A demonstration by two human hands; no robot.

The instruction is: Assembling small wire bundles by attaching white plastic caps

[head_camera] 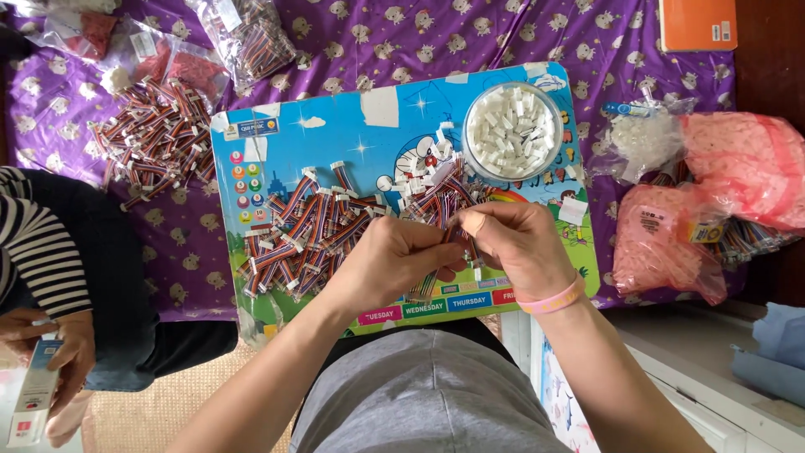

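Note:
My left hand (pixel 401 256) and my right hand (pixel 513 243) meet over a colourful cartoon board (pixel 360 143) on my lap. Both pinch one short multicoloured ribbon cable (pixel 459 237) with white connector ends between their fingertips. A heap of the same cables (pixel 310 231) lies on the board just left of my hands. A round clear bowl of small white plastic connectors (pixel 513 131) stands at the board's upper right, above my right hand. A pink band circles my right wrist.
A second heap of cables (pixel 155 138) lies on the purple patterned cloth (pixel 436 33) at the left. Clear and pink bags of parts (pixel 713 193) sit at the right. Another person in a striped sleeve (pixel 38 252) sits at the left holding a small box (pixel 33 394).

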